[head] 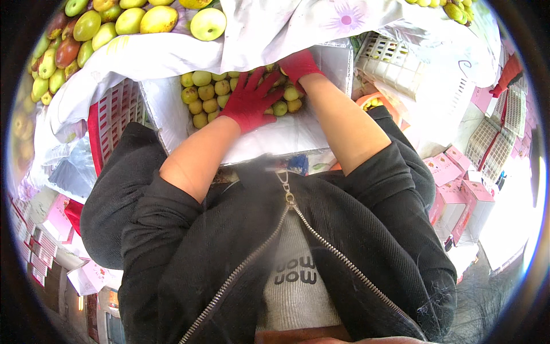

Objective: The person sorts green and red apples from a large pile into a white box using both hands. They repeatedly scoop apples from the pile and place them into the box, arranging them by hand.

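In front of me is a white-lined box (165, 112) with rows of small yellow-green and brownish fruits, probably jujubes (206, 92), on its floor. My left hand (253, 101), in a red glove, lies flat over these fruits with its fingers spread. My right hand (300, 69), gloved in red too, is at the box's far right side, against the fruits. Its fingertips are partly hidden, so I cannot see whether it holds a fruit. A white flowered cloth (275, 26) overhangs the far edge of the box.
Many larger-looking jujubes (129, 20) are heaped on the cloth at upper left. A red-rimmed crate (118, 109) stands left of the box, a white plastic basket (389, 64) to the right. Pink cartons (464, 202) stand further right. A red-gloved hand of another person (507, 75) shows at far right.
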A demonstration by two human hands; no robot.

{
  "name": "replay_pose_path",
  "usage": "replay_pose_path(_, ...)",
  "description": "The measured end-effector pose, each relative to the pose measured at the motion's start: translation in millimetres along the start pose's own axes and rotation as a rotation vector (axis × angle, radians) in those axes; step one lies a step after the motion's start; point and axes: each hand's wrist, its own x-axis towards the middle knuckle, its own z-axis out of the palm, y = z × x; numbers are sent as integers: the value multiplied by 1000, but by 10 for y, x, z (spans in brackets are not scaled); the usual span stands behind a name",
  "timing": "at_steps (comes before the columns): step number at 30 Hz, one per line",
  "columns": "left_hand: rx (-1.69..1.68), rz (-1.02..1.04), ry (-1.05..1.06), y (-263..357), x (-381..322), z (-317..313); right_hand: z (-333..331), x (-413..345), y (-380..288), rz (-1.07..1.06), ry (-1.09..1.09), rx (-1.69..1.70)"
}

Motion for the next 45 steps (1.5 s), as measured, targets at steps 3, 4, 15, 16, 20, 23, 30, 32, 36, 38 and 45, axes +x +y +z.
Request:
replay_pose_path(3,16,-8,-11,-3,3,24,59,-17,12,118,-13,33)
replay_pose_path(4,17,-11,-20,-3,0,29,60,-28,-2,153,-36,54)
replay_pose_path(15,16,2,-7,-7,-27,14,-252,-341,-323,511,-26,657)
replay_pose_path(16,10,1,-12,-12,-27,13,-261,-316,-325,514,-49,619)
replay_pose_path(20,5,7,-2,-8,-30,-1,-184,-161,-224,456,-105,343)
replay_pose_path(23,30,1,-12,11,-18,-48,-80,-87,-104,321,-120,331)
replay_pose_path(30,-90,-37,-81,-166,263,-231,-194,-160,-87,210,-277,-105)
replay_pose_path(32,-60,-5,-95,-201,282,-231,-251,-278,-128,229,-259,-89)
replay_pose_path(36,-20,-26,-113,-215,270,-188,-182,-785,-142,388,-7,377)
replay_pose_path(38,-12,-25,-99,-208,261,-173,-127,-957,-117,394,5,397)
replay_pose_path(45,34,-37,-31,-108,245,-145,-114,-1015,-151,348,-44,167)
